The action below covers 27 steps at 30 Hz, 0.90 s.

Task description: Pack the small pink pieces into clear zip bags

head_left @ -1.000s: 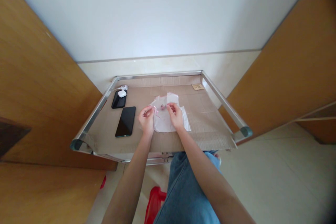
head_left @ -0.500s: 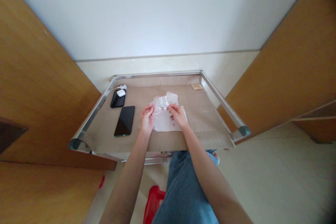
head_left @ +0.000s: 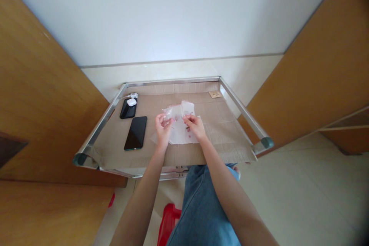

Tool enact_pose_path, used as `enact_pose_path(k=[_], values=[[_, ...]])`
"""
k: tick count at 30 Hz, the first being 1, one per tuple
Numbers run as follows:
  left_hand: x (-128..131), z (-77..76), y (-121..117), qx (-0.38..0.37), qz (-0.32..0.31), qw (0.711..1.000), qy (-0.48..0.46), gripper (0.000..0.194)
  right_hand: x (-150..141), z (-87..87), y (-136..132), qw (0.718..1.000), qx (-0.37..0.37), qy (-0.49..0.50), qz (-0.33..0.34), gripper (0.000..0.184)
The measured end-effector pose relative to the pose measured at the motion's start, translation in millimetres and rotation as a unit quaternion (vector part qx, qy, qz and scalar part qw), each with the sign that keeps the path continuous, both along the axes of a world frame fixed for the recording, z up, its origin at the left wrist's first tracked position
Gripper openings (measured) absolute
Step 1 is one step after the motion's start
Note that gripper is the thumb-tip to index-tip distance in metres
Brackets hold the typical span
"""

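the person's left hand [head_left: 163, 131] and right hand [head_left: 196, 127] are raised side by side over the middle of a cardboard sheet [head_left: 215, 130], which lines a steel-framed cart top [head_left: 173, 82]. a transparent plastic bag [head_left: 174, 113] with red marking is held above the sheet, between the hands and toward the far side of them. the left hand's fingers are closed together and clamped on the bag's left part. the right hand's fingers [head_left: 188, 120] are bunched together against the bag's near edge; whether they grip it or only press on it cannot be told from this view.

a white sheet [head_left: 181, 133], possibly a second bag, lies directly beneath the hands. pinkish marks show through the plastic, but they are too small to identify.

to the left of the hands lies a black smartphone [head_left: 135, 133]. farther left and beyond it sits a second black phone [head_left: 128, 111], with a white earbud case [head_left: 132, 102] on top and a white cable [head_left: 133, 95] running to the frame. a small tan card [head_left: 215, 94] lies in the far right corner of the cardboard.

wood panels [head_left: 43, 84] stand to the left, and matching panels [head_left: 305, 80] stand to the right. the person's denim-covered leg [head_left: 203, 211] and a red plastic object [head_left: 168, 223] are on the near side of the cart, above a tiled floor [head_left: 302, 196].
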State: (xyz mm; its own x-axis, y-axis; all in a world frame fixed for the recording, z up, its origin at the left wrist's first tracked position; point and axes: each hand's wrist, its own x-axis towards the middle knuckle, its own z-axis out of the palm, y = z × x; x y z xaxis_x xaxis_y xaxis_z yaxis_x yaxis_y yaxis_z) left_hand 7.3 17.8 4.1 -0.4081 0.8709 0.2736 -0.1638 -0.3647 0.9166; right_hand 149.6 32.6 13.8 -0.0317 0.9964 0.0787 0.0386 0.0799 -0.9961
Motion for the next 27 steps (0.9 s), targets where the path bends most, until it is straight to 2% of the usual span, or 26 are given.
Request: enact_pose_path(k=[3, 5, 12, 19, 27], values=[[1, -1.1, 0, 0.000, 0.007, 0.998, 0.069, 0.019, 0, -0.7, 0, 0.999, 0.027, -0.016, -0.001, 0.038], [1, 0.4, -2, -0.010, -0.015, 0.996, 0.083, 0.014, -1, -1.6, 0, 0.999, 0.045, -0.029, -0.002, 0.038], [5, 8.1, -6, -0.017, -0.057, 0.993, 0.098, 0.021, -5, -3.6, -2, 0.993, 0.093, -0.072, 0.019, 0.029], [4, 5.3, -5, 0.019, -0.029, 0.981, 0.190, 0.012, -9, 0.7, -7, 0.989, 0.121, -0.086, 0.026, 0.023], [4, 4.8, -5, 0.029, -0.018, 0.976, 0.216, 0.009, -12, 5.3, -11, 0.984, 0.118, -0.130, 0.036, 0.021]])
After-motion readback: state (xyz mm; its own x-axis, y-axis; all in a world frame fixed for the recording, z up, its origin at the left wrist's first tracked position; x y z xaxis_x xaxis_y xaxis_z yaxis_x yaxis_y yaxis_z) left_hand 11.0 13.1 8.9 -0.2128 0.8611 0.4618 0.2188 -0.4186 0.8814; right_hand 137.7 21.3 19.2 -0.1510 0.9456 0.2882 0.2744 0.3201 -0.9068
